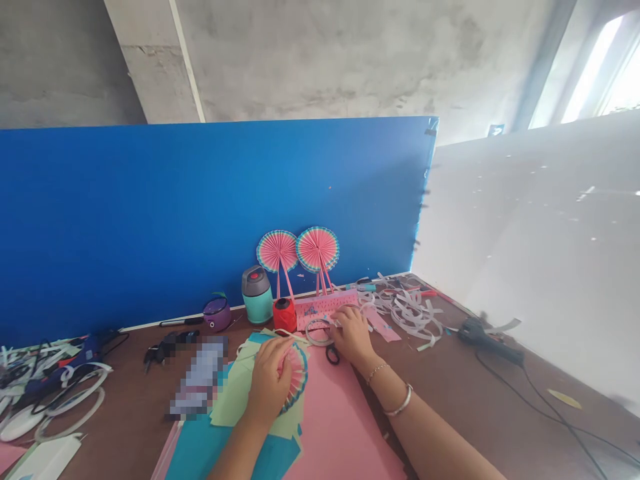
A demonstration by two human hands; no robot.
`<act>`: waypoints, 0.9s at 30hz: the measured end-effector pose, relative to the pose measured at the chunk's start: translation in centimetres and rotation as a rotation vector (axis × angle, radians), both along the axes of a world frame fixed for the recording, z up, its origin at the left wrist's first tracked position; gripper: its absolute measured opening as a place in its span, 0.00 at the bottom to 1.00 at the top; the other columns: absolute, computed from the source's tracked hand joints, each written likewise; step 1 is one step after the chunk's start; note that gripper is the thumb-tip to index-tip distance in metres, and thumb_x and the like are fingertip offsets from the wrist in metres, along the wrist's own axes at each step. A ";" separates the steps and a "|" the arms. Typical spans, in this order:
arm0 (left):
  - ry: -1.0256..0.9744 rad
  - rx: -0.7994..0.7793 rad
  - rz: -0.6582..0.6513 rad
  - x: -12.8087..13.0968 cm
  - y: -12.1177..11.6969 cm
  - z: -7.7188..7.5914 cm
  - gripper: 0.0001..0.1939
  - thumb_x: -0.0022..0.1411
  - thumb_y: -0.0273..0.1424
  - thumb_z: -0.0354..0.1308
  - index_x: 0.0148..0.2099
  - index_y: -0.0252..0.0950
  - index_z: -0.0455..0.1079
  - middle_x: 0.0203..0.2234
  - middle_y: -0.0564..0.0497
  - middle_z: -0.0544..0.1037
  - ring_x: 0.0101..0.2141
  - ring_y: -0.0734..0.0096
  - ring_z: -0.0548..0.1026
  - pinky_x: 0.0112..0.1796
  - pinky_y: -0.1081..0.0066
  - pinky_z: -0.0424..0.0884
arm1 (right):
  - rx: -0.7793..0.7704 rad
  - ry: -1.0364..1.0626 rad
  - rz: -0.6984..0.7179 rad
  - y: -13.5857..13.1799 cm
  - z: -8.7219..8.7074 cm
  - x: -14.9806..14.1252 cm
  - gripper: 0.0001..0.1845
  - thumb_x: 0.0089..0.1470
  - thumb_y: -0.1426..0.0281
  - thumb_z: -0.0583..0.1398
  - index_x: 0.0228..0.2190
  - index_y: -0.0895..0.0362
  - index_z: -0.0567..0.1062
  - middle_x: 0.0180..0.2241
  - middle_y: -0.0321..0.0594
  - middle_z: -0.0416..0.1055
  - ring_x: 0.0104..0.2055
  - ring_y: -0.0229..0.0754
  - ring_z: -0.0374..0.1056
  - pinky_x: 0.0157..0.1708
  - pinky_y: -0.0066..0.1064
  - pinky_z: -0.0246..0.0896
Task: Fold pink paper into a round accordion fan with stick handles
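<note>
My left hand [271, 375] is closed on a round pleated paper fan [299, 375], pink with a blue-green striped rim, and hides part of it. Beneath it lie light green paper sheets [235, 393]. My right hand [351, 335] reaches further forward, its fingers bent beside a roll of clear tape [319, 332]. A small whitish bit shows by those fingertips; what they grip is too small to make out. Close to the right thumb is a black loop handle [333, 354], its other parts hidden. Large pink sheets [343, 427] and blue paper [195, 447] spread underneath.
Two finished-looking pleated fans [317, 249] lean on the blue partition [165, 220]. Before it stand a teal flask [257, 297], a red container [285, 315] and a purple pot [217, 313]. White strips [410, 313] pile up at right, near a black cabled device [490, 340].
</note>
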State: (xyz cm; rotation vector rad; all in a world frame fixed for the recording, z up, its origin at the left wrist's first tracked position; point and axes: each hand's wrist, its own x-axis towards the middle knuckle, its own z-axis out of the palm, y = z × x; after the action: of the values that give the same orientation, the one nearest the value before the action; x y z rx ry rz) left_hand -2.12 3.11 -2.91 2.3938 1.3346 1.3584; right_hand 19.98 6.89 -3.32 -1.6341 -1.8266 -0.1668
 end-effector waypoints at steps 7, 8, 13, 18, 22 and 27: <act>0.001 0.001 -0.011 0.0 0.2 -0.2 0.19 0.58 0.24 0.46 0.50 0.38 0.70 0.43 0.45 0.75 0.46 0.61 0.70 0.48 0.57 0.68 | -0.060 -0.021 0.335 -0.9 0.1 -1.7 0.06 0.48 0.77 0.58 0.28 0.56 0.74 0.39 0.41 0.73 0.46 0.45 0.63 0.49 0.41 0.48; 0.001 -0.004 -0.013 0.0 0.2 -0.3 0.20 0.58 0.24 0.46 0.51 0.38 0.69 0.43 0.45 0.75 0.46 0.61 0.70 0.48 0.57 0.68 | -0.032 0.008 0.351 -1.0 0.3 -1.9 0.06 0.49 0.77 0.57 0.29 0.56 0.74 0.37 0.40 0.73 0.45 0.44 0.64 0.49 0.41 0.48; -0.015 -0.050 -0.002 0.3 0.3 -1.0 0.24 0.60 0.26 0.48 0.58 0.39 0.62 0.49 0.43 0.71 0.51 0.58 0.67 0.50 0.53 0.65 | 0.101 0.050 0.495 -1.9 1.0 -3.3 0.05 0.55 0.73 0.54 0.32 0.56 0.70 0.29 0.37 0.75 0.34 0.39 0.69 0.54 0.43 0.43; -0.025 -0.063 -0.043 0.4 0.2 -1.0 0.24 0.60 0.27 0.47 0.60 0.39 0.59 0.51 0.43 0.70 0.53 0.59 0.66 0.52 0.54 0.64 | 0.133 0.026 0.544 -2.5 0.9 -4.3 0.07 0.58 0.73 0.51 0.31 0.55 0.68 0.26 0.35 0.74 0.30 0.37 0.70 0.54 0.41 0.45; -0.108 -0.041 -0.055 0.4 0.1 -0.4 0.16 0.60 0.27 0.47 0.49 0.39 0.69 0.45 0.44 0.73 0.49 0.61 0.69 0.49 0.56 0.67 | 0.130 0.027 0.533 -2.4 0.7 -4.2 0.07 0.59 0.72 0.51 0.31 0.55 0.68 0.24 0.34 0.73 0.28 0.38 0.69 0.52 0.40 0.48; -0.210 -0.051 0.024 0.5 -0.1 0.1 0.05 0.58 0.28 0.52 0.34 0.38 0.69 0.37 0.47 0.75 0.42 0.62 0.72 0.44 0.60 0.69 | 0.131 -0.006 0.547 -2.3 0.8 -4.2 0.06 0.59 0.71 0.51 0.32 0.56 0.67 0.24 0.34 0.73 0.28 0.36 0.68 0.49 0.37 0.47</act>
State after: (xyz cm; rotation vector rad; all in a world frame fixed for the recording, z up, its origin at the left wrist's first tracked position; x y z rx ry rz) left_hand -1.65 3.04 -2.85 2.1404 1.3284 1.5135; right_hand 15.81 4.56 -2.51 -0.9987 -2.1440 -0.0460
